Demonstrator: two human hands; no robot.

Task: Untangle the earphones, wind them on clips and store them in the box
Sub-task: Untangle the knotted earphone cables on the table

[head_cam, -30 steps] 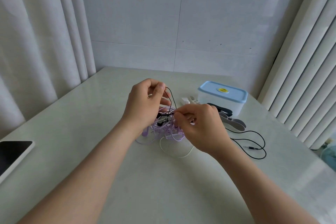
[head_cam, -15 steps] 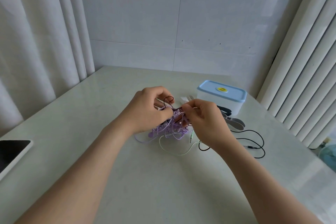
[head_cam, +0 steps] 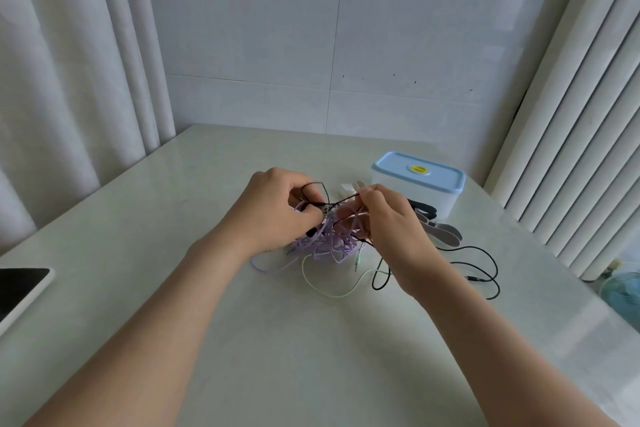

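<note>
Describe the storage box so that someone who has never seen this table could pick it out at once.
Start at the pale table and look toward its far right side. Just beyond the right hand stands the box: white, rectangular, closed. Its light blue lid with a yellow oval sticker sets it apart from the flat clips beside it.

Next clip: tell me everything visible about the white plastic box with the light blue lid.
The white plastic box with the light blue lid is rectangular with rounded corners, and a yellow oval sticker sits mid-lid. The lid is on. It stands upright on the pale table, far right, beyond the right hand. Neither hand touches it; dark flat clips lie at its front.
</note>
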